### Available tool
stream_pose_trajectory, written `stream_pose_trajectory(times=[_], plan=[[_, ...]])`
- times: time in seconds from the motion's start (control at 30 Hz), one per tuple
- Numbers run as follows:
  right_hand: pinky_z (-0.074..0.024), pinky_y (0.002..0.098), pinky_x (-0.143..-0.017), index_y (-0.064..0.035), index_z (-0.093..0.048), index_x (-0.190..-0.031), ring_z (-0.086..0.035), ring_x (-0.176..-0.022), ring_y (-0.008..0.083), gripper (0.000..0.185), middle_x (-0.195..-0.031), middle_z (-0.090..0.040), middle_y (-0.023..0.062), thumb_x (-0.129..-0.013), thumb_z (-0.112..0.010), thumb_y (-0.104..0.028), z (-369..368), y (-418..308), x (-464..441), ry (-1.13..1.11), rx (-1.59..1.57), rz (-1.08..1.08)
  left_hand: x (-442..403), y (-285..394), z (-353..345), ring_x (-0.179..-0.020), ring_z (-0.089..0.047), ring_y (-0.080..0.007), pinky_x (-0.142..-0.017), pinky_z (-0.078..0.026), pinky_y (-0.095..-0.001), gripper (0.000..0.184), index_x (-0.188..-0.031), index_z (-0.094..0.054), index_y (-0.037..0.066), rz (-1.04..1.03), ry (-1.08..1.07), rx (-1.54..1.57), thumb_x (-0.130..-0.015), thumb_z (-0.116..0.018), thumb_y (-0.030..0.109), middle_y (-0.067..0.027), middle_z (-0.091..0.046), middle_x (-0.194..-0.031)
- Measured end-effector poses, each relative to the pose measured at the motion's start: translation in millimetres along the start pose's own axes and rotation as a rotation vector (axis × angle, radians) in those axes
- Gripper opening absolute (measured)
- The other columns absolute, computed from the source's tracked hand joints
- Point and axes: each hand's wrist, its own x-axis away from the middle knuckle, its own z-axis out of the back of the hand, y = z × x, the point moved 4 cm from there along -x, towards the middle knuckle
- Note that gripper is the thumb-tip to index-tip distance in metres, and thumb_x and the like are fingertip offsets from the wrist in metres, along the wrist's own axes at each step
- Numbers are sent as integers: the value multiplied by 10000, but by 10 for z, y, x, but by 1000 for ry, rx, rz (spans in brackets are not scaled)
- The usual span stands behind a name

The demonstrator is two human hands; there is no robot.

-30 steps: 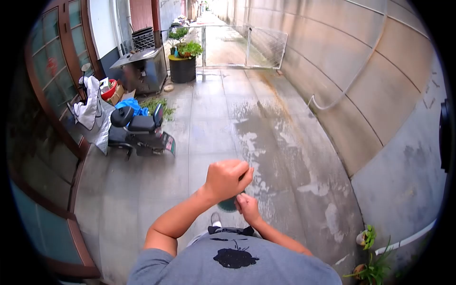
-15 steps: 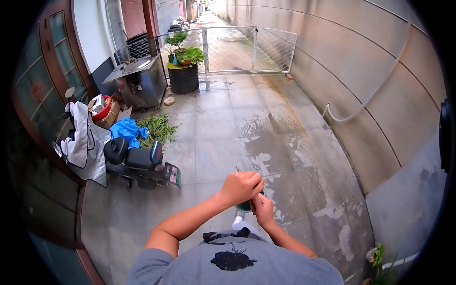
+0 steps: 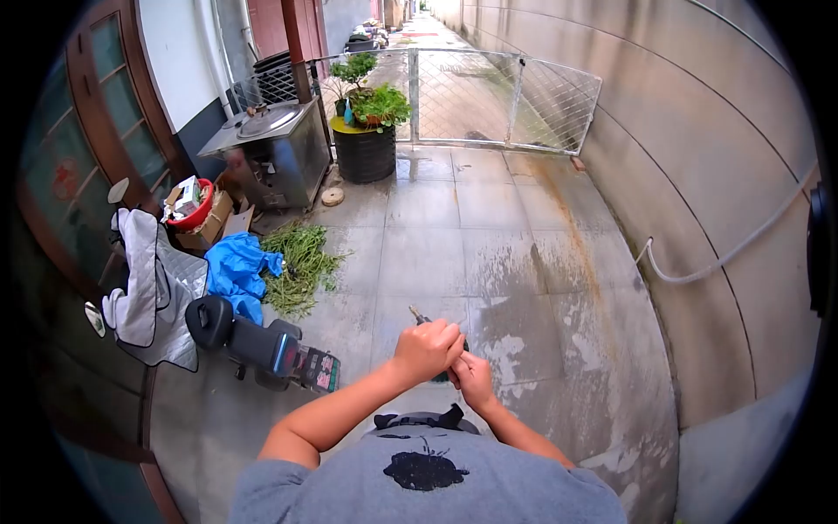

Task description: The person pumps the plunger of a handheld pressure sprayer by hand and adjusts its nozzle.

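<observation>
Brass-tipped tool (image 3: 419, 315) sits clamped in the grip of the left hand (image 3: 428, 349), its tip pointing far and left; right hand (image 3: 474, 382) curls beside it, near-right; its hold I cannot tell.

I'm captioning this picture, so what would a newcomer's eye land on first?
Probably the bright blue sheet on the left, lying beside a heap of green plants beyond the parked scooter. Front and centre, the left hand is closed around a thin object whose tip pokes out, with the right hand close by. Farther back, a mesh gate stands across the alley.
</observation>
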Motion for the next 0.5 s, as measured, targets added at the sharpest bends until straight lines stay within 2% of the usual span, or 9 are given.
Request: stream_pose_trajectory(times=[0.17,0.3,0.43,0.5], plan=[[-380,266,-490,-23,-608,-794,-471,-537,67,365,-605,-544,-12,-1009,-566,-314,-116,104,-1162,-92,-44,-64,-730,-916,-155,-509,-586,-269,-452,-458,-390,247,-671,-545,94,54,52,87,-831,-713,179,-70,-559,-610],[-386,253,-494,-29,-591,-784,-486,-542,67,370,-623,-549,1,-1018,-540,-312,-302,302,-2088,-185,-13,-58,-1614,-1612,171,-491,-554,-280,-441,-423,-390,287,-609,-518,79,16,169,131,-811,-714,137,-79,-517,-557],[-379,261,-475,-36,-587,-770,-471,-497,81,366,-581,-531,11,-1024,-522,-292,-475,440,-3110,-133,-26,-81,-2133,-2461,-257,-472,-518,-295,-440,-405,-401,294,-607,-497,81,-30,246,223,-808,-703,139,-95,-492,-567],[-367,260,-472,-33,-587,-770,-467,-493,82,367,-582,-529,11,-1027,-517,-286,-498,330,-3564,-64,-55,-27,-2263,-2903,-654,-478,-535,-288,-440,-419,-398,295,-615,-496,88,-3,179,181,-813,-704,160,-90,-497,-577]])
